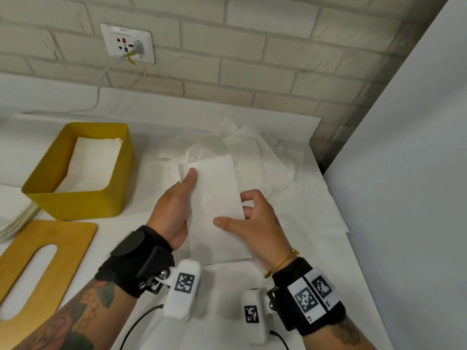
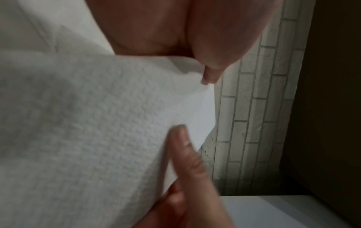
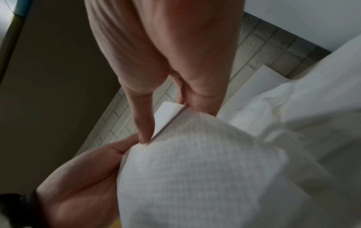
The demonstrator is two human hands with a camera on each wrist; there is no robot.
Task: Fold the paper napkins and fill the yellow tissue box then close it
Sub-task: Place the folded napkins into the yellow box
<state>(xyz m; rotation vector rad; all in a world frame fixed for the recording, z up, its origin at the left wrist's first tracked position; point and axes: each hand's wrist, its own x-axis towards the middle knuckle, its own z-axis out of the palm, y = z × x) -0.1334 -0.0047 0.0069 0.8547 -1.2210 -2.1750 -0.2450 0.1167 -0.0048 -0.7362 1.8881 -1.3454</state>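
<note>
between hands, embossed rectangular napkin (image 1: 214, 198)

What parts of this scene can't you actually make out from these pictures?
- How many napkins lie in the yellow box: head view, its walls hide the stack's depth.
- Left hand fingers: head view, behind the folded napkin.
- Pale stack beside the box: cut off by the left edge.
- Wooden lid: partly cut off at the left edge.
- Right hand fingertips: behind the napkin.

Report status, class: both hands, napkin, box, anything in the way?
Left hand and right hand both grip the folded white paper napkin. Open yellow tissue box part filled. Wooden slotted lid off. Path clear.
</note>
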